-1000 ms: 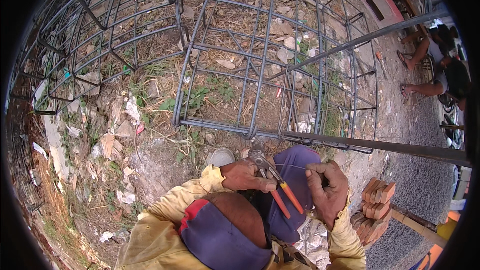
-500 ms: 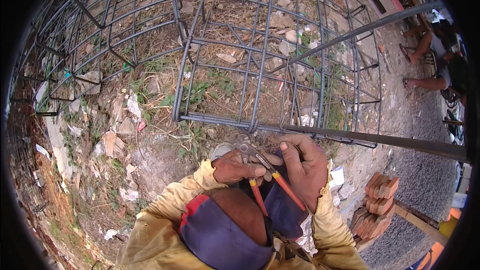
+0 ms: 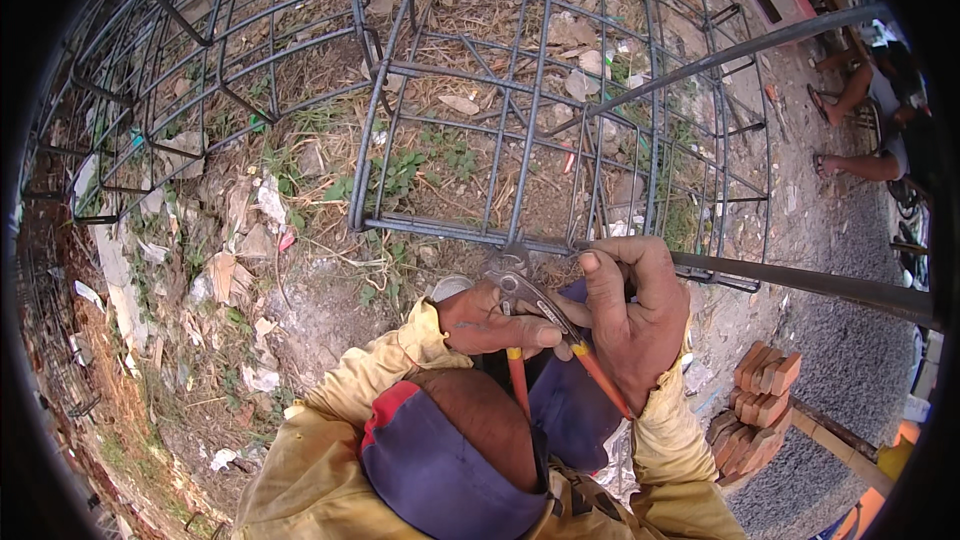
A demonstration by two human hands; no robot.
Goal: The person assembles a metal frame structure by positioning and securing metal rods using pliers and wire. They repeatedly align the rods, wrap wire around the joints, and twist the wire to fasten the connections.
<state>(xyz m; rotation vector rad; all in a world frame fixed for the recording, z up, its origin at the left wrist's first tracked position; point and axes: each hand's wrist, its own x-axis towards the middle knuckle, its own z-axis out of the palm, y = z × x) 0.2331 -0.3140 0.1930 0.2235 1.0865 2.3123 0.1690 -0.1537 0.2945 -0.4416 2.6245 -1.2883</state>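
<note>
My left hand [image 3: 490, 322] is closed around end-cutting pincers [image 3: 538, 298] with orange-red and yellow handles, its thumb lying across them. The dark pincer head points away from me, close to the near lower bar of a steel rebar cage [image 3: 440, 227]. To the right, my right hand [image 3: 637, 315] has its thumb raised and fingers curled together beside that same bar. One pincer handle crosses in front of its palm. Whatever its fingertips hold is hidden or too small to make out.
A long dark steel bar [image 3: 800, 283] runs right from near my right hand, and another bar [image 3: 720, 62] slants across the cage. A second cage [image 3: 210, 90] stands at left. Bricks [image 3: 755, 405] are stacked at right. A seated person's legs [image 3: 855, 168] show at far right.
Both hands and the pincers have shifted right, with the pincer head moving slightly away from me toward the bar. My right hand has risen a little.
</note>
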